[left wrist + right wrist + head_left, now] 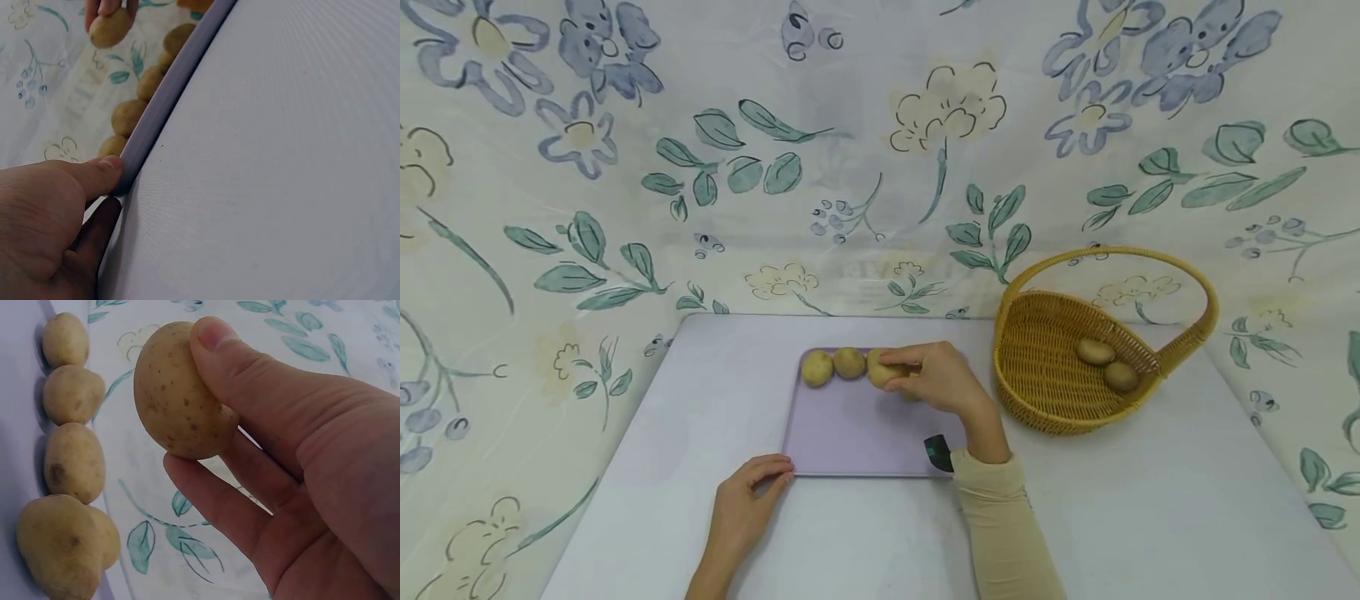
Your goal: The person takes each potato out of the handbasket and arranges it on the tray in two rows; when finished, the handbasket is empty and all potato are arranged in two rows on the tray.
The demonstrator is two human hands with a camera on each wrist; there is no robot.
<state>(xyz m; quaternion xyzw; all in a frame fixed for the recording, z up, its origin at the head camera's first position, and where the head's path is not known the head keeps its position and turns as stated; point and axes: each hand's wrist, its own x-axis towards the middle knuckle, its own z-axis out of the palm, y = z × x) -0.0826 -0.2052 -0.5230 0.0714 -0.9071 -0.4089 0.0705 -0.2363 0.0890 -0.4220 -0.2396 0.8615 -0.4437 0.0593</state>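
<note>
My right hand (936,379) pinches a pale brown speckled potato (169,394) between thumb and fingertips, raised above the far side of a lilac tray (857,437). Along that far edge several potatoes lie in a row, among them a leftmost potato (817,368) and one beside it (850,363); others are partly hidden by the right hand in the head view. At the near left corner of the tray, my left hand (747,500) grips the rim, thumb (103,175) on top and a finger below.
To the right of the tray stands a yellow-brown wicker basket (1037,375) with a tall handle, holding two potatoes (1096,351). A dark object (937,452) shows by the right sleeve. Floral cloth (850,167) hangs behind the white table (715,400).
</note>
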